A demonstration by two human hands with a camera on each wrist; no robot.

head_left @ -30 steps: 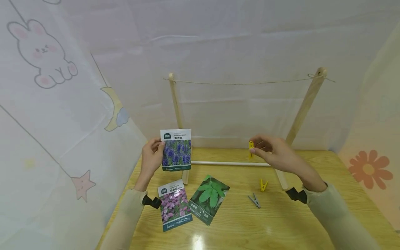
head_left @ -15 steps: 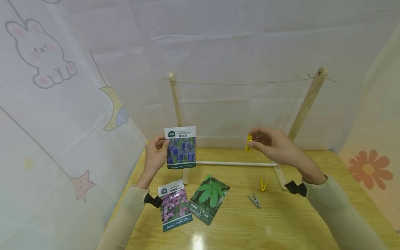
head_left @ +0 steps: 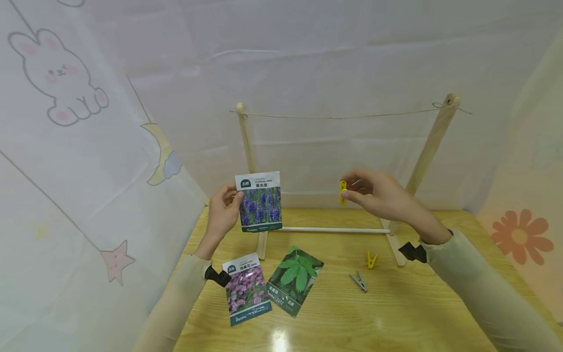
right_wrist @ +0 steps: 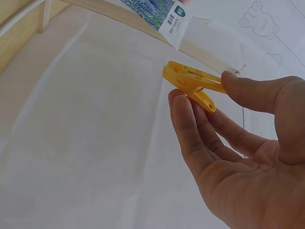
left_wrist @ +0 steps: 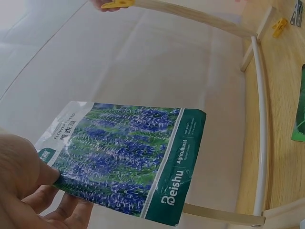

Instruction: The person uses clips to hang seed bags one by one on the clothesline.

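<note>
My left hand [head_left: 223,212] pinches a seed packet [head_left: 260,203] with purple flowers by its left edge, thumb on the front. The packet is upright above the table, in front of the frame's left post. In the left wrist view the packet [left_wrist: 126,160] shows its whole printed face. My right hand [head_left: 380,195] holds a yellow clothespin [head_left: 343,192] between thumb and fingers, some way right of the packet. Seen from the right wrist, the thumb and fingers press the handles of the clothespin [right_wrist: 188,81]. A thin string [head_left: 338,118] stretches above both hands, touching neither.
A wooden frame [head_left: 428,146] carries the string between two posts, with a white rod [head_left: 334,230] low down. On the table [head_left: 334,318] lie a pink-flower packet [head_left: 247,291], a green-leaf packet [head_left: 295,278], a second yellow clothespin [head_left: 371,260] and a grey clothespin [head_left: 359,282].
My left hand has carried the purple-flower packet rightward and up. My right hand has lifted the yellow clothespin and moved it left, narrowing the gap between them. Things on the table have stayed put.
</note>
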